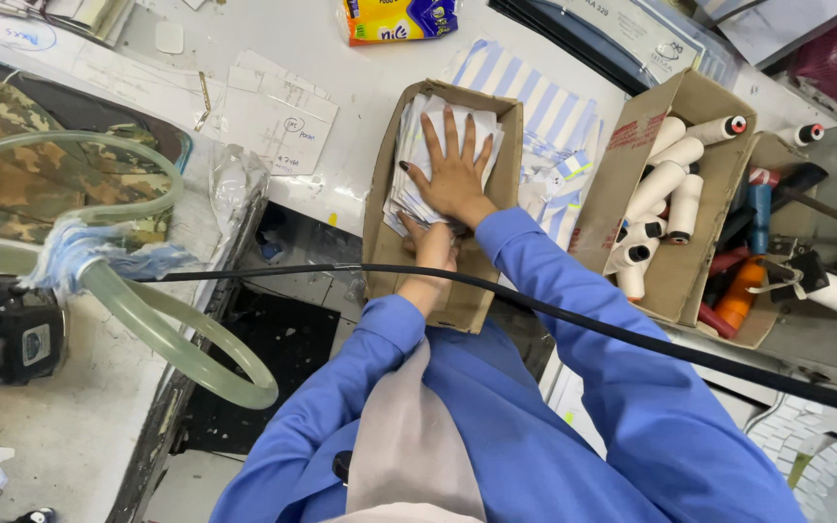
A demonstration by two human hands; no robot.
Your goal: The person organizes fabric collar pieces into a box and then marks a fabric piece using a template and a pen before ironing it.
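Worktable (360, 87), cardboard box (380, 213), thread cones (666, 184)

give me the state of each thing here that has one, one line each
right hand: open, fingers spread, pressing flat on the white paper pieces
left hand: tucked under the stack, grip hidden
white paper pieces: stacked in the box
narrow brown cardboard box: open
larger cardboard box: open, holding white thread cones

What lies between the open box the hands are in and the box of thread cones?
In the head view, blue-and-white striped fabric and small white tags lie between the paper-filled cardboard box and the thread box.
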